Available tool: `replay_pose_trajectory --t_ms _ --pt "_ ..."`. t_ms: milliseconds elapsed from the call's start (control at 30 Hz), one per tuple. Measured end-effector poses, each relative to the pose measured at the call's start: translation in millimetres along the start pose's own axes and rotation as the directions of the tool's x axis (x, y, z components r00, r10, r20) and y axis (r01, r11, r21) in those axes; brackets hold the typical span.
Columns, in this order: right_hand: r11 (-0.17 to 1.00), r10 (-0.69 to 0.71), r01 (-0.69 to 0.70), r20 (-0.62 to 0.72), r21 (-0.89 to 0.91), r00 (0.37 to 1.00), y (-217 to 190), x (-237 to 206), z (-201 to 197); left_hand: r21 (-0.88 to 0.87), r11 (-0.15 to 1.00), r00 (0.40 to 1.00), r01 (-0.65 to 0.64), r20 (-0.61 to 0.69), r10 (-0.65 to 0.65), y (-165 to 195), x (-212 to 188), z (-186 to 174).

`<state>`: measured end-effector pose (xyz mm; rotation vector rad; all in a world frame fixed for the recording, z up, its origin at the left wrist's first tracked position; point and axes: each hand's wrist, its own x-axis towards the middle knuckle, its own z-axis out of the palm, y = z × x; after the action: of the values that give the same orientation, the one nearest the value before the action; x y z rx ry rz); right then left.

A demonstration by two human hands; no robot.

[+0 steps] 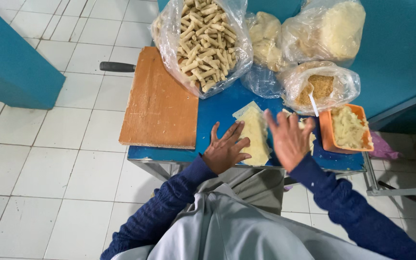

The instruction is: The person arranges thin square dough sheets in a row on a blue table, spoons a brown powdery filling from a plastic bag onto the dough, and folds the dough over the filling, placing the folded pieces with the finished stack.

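A pale, thin wrapper sheet [256, 131] lies on the blue table [217, 113] near its front edge. My left hand [225, 148] rests flat with spread fingers on the sheet's left side. My right hand [289, 137] hovers open just right of the sheet, slightly blurred, with its fingers spread and nothing in them. More pale sheets [310, 135] show partly under the right hand. An orange square tub [346, 129] of pale mash stands right of that hand.
A wooden board [159, 103] covers the table's left part, with a dark handle [116, 66] behind it. Clear bags stand at the back: rolled sticks [203, 41], pale dough [266, 41], crumbs with a white spoon [319, 87], and shredded stuff [335, 30]. White floor tiles surround the table.
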<state>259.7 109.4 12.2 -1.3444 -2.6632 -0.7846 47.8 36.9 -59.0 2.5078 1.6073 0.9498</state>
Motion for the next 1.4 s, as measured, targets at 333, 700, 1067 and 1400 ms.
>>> replay_pose_trajectory --t_ms 333,700,1067,1400 --pt "0.979 -0.200 0.196 -0.063 -0.060 0.978 -19 -27 -3 0.052 0.998 0.999 0.035 0.030 -0.037 5 -2 -10" --pt "0.924 0.318 -0.275 -0.135 0.268 0.938 68 -84 -6 -0.006 0.999 0.998 0.054 0.032 -0.053 10 -2 -17" --pt "0.911 0.347 -0.339 -0.008 -0.235 0.938 70 -141 31 -0.071 0.994 0.992 0.088 0.092 -0.081 9 -8 -20" --pt "0.878 0.329 -0.302 -0.008 0.371 0.944 79 -147 1 -0.059 0.995 0.994 0.079 0.081 -0.074 7 -9 -21"
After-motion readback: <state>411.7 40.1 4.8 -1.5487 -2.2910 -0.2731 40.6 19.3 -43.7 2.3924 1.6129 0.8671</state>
